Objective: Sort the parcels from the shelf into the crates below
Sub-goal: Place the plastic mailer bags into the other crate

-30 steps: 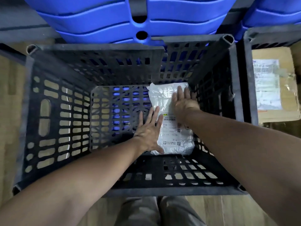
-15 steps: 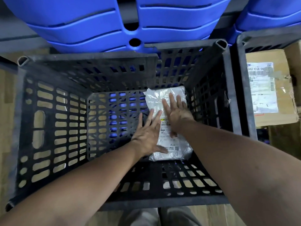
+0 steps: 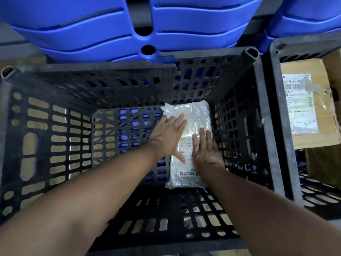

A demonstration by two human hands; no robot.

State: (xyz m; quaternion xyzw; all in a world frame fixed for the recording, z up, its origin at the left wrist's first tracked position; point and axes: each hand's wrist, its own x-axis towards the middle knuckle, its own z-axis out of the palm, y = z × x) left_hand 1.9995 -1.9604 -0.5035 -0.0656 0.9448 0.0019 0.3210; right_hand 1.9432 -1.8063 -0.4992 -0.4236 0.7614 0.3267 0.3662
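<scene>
Fingers (image 3: 178,120) of the left hand (image 3: 168,134) lie straight and spread, pressed flat on the white plastic parcel (image 3: 195,111). The right hand (image 3: 207,153) rests the same way just beside it, over the printed label (image 3: 186,150), and neither hand is curled round anything. The parcel lies flat on the floor of the black crate (image 3: 92,70), close against its right wall. It looks like a soft, light poly mailer whose slick, wrinkled film would probably slide under a flat palm. A pinch along a long edge, or both hands under its sides, seems the surest hold. A cardboard box (image 3: 302,108) sits in the neighbouring crate (image 3: 304,41).
</scene>
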